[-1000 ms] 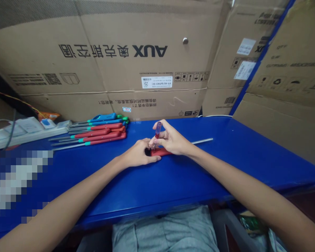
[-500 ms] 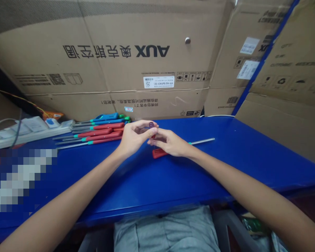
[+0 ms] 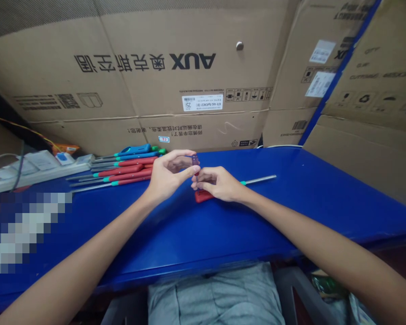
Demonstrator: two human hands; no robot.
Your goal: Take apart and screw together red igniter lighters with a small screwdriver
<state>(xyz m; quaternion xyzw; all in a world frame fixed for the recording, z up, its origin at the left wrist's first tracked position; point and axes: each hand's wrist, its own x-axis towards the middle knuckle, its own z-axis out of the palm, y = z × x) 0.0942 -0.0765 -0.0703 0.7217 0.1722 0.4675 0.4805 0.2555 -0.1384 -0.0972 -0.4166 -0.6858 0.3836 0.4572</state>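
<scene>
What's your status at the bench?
Right hand pinching small screwdriver, upright; left hand cupped against it; long red screwdriver just below right hand.

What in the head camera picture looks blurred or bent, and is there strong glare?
In the head view, a pixelated patch hides the lower left; the wide lens bends the edge of the blue table and cardboard boxes; the left hand, right hand and small screwdriver look fairly sharp; no strong glare.

Passage along blue bench (image 3: 223,239) front; screwdriver row (image 3: 122,171) left, steel shaft (image 3: 260,179) right, cardboard carton (image 3: 189,135) behind block.
</scene>
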